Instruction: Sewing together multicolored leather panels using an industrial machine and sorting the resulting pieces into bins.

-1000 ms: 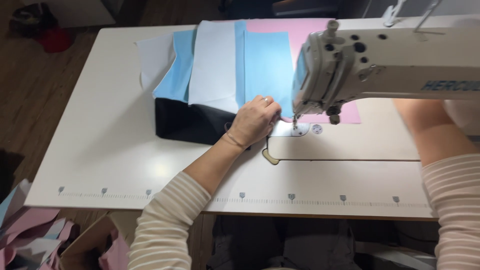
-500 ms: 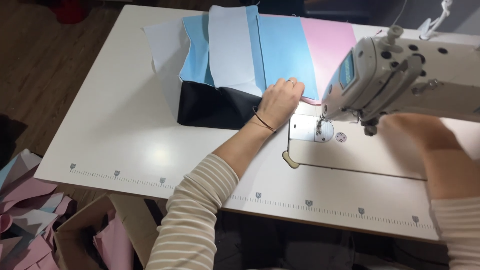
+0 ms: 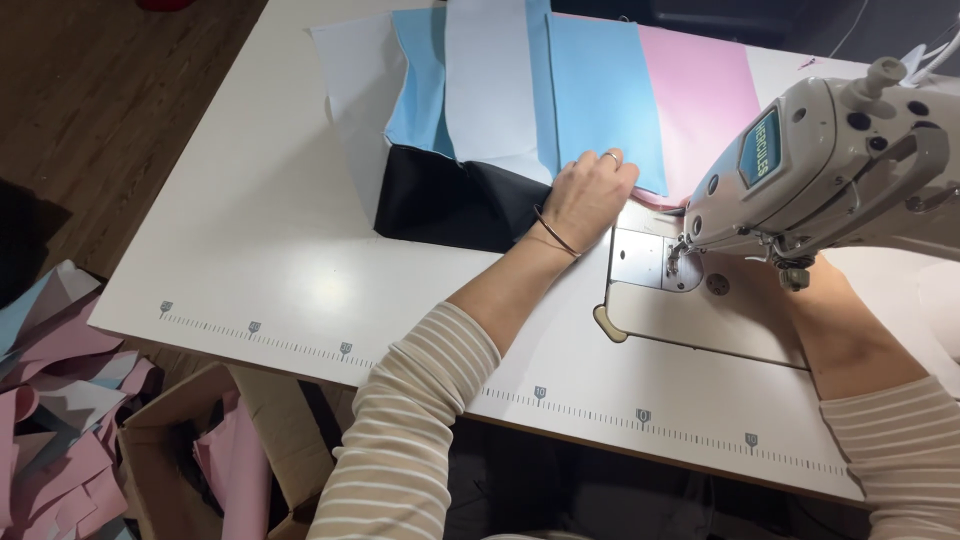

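Tabletop fabric panels (image 3: 600, 95) lie under left hand (image 3: 590, 195)

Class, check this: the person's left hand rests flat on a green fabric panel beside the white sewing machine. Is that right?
Not quite. In the head view, the left hand rests on a light blue fabric panel, not green; it does lie beside the white sewing machine.

Left hand (image 3: 588, 195) on blue fabric (image 3: 600, 95)

Bright overhead light glares off the white table (image 3: 250, 250); image sharp, floor dim at left.
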